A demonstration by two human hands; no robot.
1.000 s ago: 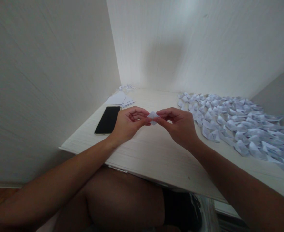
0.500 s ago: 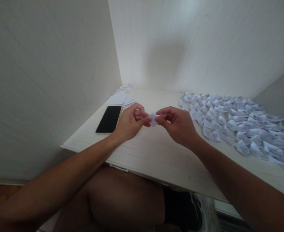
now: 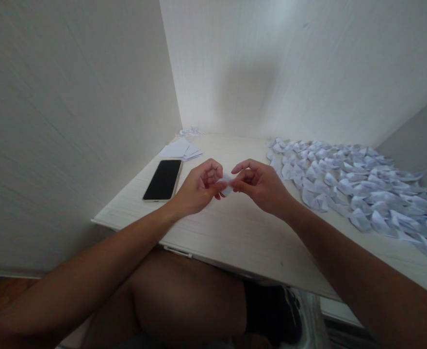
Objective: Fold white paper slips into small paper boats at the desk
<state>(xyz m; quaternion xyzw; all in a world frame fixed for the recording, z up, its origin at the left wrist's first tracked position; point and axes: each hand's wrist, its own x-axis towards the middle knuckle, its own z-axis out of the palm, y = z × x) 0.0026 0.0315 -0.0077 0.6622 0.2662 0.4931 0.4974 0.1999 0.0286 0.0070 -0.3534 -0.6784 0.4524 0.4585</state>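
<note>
Above the middle of the white table (image 3: pixel 242 232), a small folded piece of white paper (image 3: pixel 227 186) is pinched between my two hands. My left hand (image 3: pixel 201 186) grips its left side with thumb and fingers. On its right side, the thumb and a finger of my right hand (image 3: pixel 259 185) close on the paper, with the index finger raised and curved above. Fingers cover much of the paper, so its exact fold is hard to make out.
A black-screened phone (image 3: pixel 163 180) lies left of my hands. Behind it are flat white paper sheets (image 3: pixel 179 148) and small paper scraps (image 3: pixel 190 131) in the corner. Many folded paper pieces (image 3: pixel 344 174) spread over the right side. Walls (image 3: pixel 221 58) enclose the back and left.
The paper has turned and tilted between my fingers, and less of its flat face shows. My right fingertips have moved slightly left and down on it. The view has shifted a little.
</note>
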